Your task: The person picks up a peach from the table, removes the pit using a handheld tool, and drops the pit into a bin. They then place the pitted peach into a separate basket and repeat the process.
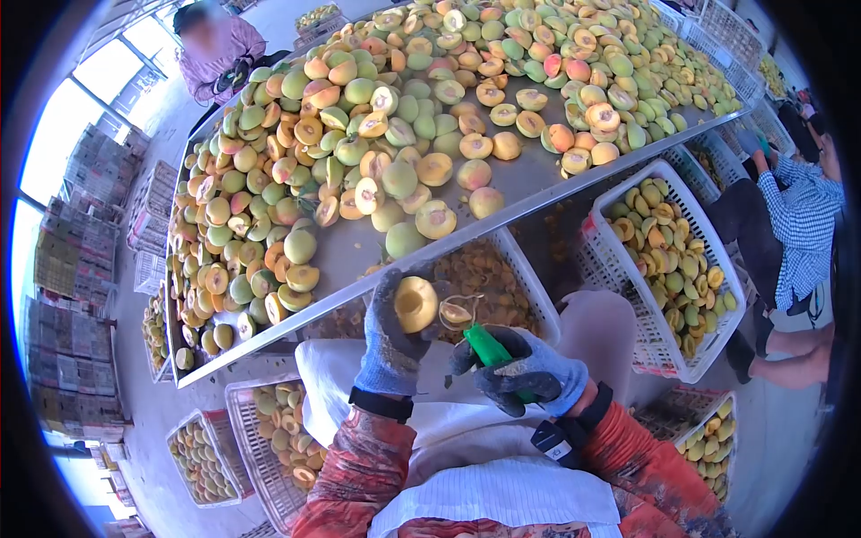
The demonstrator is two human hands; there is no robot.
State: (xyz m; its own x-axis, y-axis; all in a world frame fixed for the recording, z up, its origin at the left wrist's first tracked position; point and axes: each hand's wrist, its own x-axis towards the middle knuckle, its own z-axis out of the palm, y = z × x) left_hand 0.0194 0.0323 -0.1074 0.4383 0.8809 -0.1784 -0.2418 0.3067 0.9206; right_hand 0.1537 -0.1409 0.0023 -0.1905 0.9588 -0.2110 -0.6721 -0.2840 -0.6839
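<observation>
My left hand (pixel 386 345), in a blue and grey work glove, grips a peach half (pixel 415 304) with its hollowed cut face turned up. In the gloved right hand (pixel 538 372) is a pitting tool (pixel 487 346) with a green handle and a thin wire loop at its tip. Just right of the peach half, at the loop, shows a brown peach pit (pixel 456 312). Both hands are over my lap, below the near edge of a metal table (pixel 529 190) heaped with halved peaches (pixel 435 169). Beneath the hands' far side is a crate (pixel 529 282) of brown pits.
On the right stands a white crate (pixel 641 357) of peach halves; another crate (pixel 240 408) is by my left leg. A further crate (pixel 235 448) sits on the floor. One person (pixel 235 45) is across the table; another (pixel 798 215) sits at right. Stacked crates (pixel 76 323) line the left.
</observation>
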